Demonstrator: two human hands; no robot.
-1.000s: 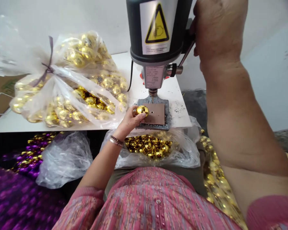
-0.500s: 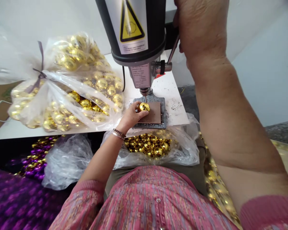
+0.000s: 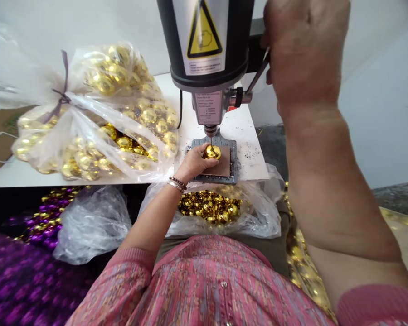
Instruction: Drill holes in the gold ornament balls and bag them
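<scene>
Gold mirrored ball (image 3: 212,152) sits just under the drill press (image 3: 206,40) bit, left hand (image 3: 194,164) fingers clamped on it; right hand (image 3: 306,50) fingers wrap the lever (image 3: 256,77). Left of the drill press, a tied clear bag (image 3: 88,149) holds more gold balls; in front, an open bag (image 3: 211,222) holds a heap of them.

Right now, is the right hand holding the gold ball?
No, the mirrored gold ball sits in the left hand; the right hand grips the drill press lever.

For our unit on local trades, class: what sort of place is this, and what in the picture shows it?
Probably a small workshop making decorations: a bench drill press, a left hand holding a gold mirrored bauble under its bit, bags of gold baubles and heaped purple baubles around.
</scene>
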